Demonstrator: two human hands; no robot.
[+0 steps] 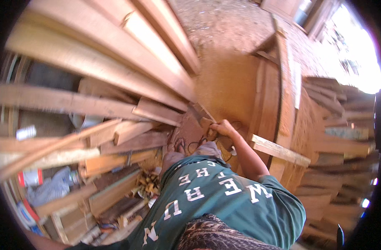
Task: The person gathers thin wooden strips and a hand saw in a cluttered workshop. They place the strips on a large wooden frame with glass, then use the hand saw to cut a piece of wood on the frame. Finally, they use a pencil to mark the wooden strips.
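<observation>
My right hand [223, 128] is closed on a brown wooden handle of what looks like a handsaw [206, 124]. A flat, dark blade-like part runs from it toward the ends of the stacked boards. The tool hangs low in front of my legs, above the floor, and my fingers partly cover it. At the lower left, only part of my left forearm [46, 243] shows; the left hand itself is out of the picture. Nearest the tool are the ends of several long planks [107, 54] on the left.
More timber pieces [69, 100] and offcuts fill the left side, with a grey cloth [52, 187] among them. A long wooden bench [284, 96] stands right of my hand, a short batten [280, 151] across it. Stacked boards [336, 166] lie far right. Cables [236, 125] and sawdust are near my feet.
</observation>
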